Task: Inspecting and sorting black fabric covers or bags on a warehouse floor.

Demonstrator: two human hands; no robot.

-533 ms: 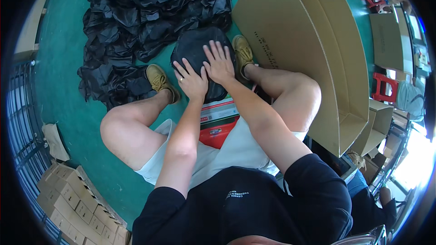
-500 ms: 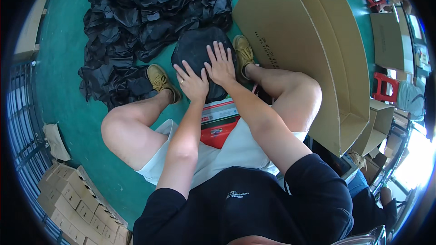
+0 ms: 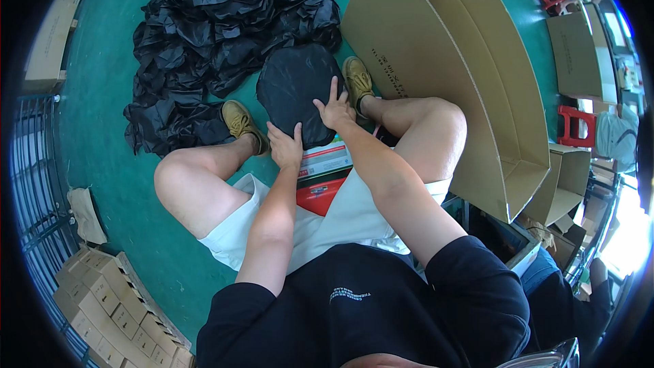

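A flat, rounded black fabric bundle lies between my shoes, in front of my lap. At its near left edge my left hand rests with fingers stretched out and thumb apart. My right hand is at the bundle's right edge, its fingers spread and nothing gripped in them. Just below the bundle, between my thighs, a white and grey printed packet or box shows in part. Under me is something red and smooth, mostly hidden by my shorts.
A heap of crumpled black fabric spreads over the green floor ahead and left. To my right stands a large open cardboard box. Stacked cartons sit at the lower left; red stools stand far right.
Both hands have drawn apart from the top of the bundle: the left has slid back toward me, the right toward the right edge. More of the bundle's top shows.
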